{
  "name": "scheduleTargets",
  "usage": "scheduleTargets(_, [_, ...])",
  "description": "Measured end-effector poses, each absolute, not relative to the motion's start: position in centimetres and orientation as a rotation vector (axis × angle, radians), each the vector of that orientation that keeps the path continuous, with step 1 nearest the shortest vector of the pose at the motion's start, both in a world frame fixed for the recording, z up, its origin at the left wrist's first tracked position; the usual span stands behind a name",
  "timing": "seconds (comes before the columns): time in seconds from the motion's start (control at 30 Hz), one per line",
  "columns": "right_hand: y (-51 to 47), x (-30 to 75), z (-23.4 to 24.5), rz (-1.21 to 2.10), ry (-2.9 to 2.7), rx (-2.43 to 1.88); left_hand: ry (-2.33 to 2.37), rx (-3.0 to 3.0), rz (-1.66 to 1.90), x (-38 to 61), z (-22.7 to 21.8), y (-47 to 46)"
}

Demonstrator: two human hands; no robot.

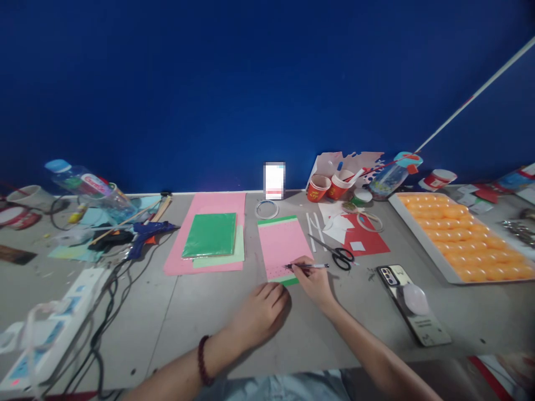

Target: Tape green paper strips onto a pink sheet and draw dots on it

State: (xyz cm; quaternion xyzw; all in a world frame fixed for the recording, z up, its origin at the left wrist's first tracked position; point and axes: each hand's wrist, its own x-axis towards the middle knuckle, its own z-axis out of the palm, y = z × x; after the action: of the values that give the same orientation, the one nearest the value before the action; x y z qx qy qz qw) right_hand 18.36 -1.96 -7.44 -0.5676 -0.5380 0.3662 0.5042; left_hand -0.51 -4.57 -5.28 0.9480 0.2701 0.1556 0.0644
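My right hand (311,280) grips a pen (307,267) lying almost level, its tip touching the near end of a small pink card (282,245) with green edges at top and bottom. My left hand (261,312) rests on the grey table just left of the card's near corner, fingers curled under, knuckles up; nothing shows in it. A dark bead bracelet (203,361) circles that wrist.
Black scissors (340,256) lie right of the card, a phone (413,303) further right. A tray of orange balls (463,236) is at the far right. Green paper (210,235) on a pink sheet sits left, beyond it a blue glue gun (148,233), cables and a power strip (50,323).
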Motion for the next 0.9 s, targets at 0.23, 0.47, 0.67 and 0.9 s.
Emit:
scheduleTargets(0.23, [-1.96, 18.33, -7.26, 0.862, -1.296, -1.376, 0.82, 2.845, 0.492, -0.53, -5.4, -4.62])
scheduleTargets(0.47, [-1.94, 18.3, -6.97, 0.858, -1.279, -1.378, 0.822, 2.864, 0.475, -0.45, -5.41, -4.63])
scheduleTargets(0.67, [-1.96, 18.4, -7.18, 0.845, -1.261, -1.399, 0.818, 2.849, 0.488, -0.45, -5.31, -4.6])
scheduleTargets(0.9, [-1.81, 18.87, -7.65, 0.838, -1.231, -1.406, 0.827, 2.852, 0.476, -0.5, -5.45, -4.58])
